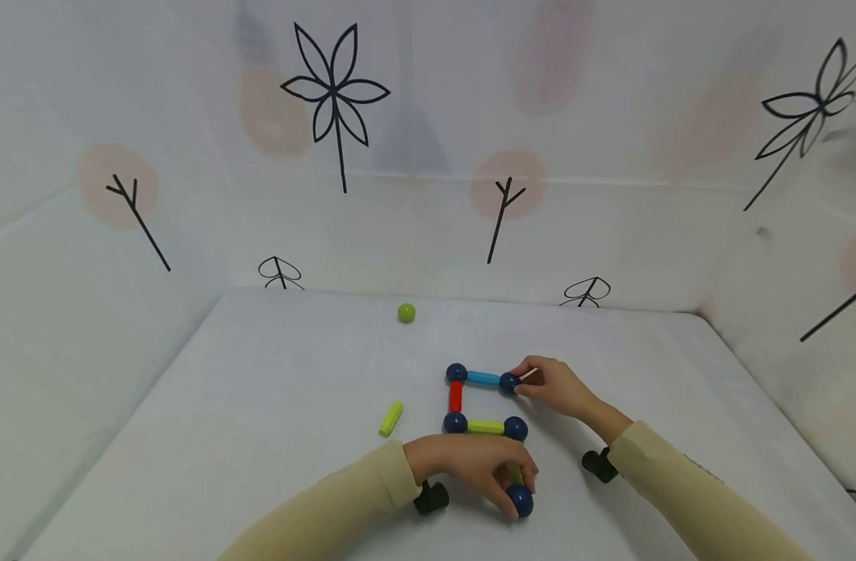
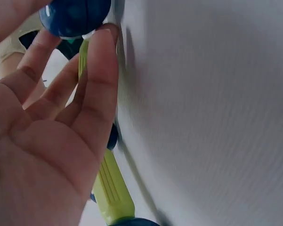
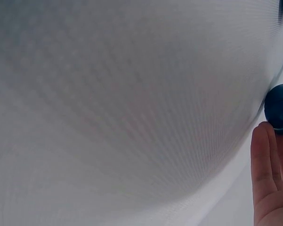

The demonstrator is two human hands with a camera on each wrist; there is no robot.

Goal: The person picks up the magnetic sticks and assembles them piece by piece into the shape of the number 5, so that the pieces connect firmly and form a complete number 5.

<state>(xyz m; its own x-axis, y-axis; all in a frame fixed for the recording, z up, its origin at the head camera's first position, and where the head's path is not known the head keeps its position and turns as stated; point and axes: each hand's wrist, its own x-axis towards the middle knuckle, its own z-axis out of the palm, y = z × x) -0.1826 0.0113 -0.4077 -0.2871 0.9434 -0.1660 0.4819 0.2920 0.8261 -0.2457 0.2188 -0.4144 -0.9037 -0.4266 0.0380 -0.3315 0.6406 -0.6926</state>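
Note:
A figure of dark blue balls and coloured sticks lies on the white cloth. Its far side is a light blue stick point(image 1: 483, 379), its left side a red stick point(image 1: 456, 396), and a yellow-green stick point(image 1: 486, 427) crosses the middle. My right hand point(image 1: 555, 386) pinches the blue ball point(image 1: 509, 382) at the light blue stick's right end; this ball point(image 3: 278, 108) also shows in the right wrist view. Nearer, my left hand point(image 1: 473, 463) holds the nearest blue ball point(image 1: 520, 501) between thumb and fingers. Another yellow-green stick point(image 1: 516, 473), partly hidden by those fingers, joins it to the corner ball point(image 1: 516, 428).
Left of the figure lies a loose yellow-green stick point(image 1: 391, 418). A small green ball point(image 1: 406, 313) sits near the back of the cloth point(image 1: 259, 374). White fabric walls point(image 1: 413, 226) with plant drawings rise behind and at both sides.

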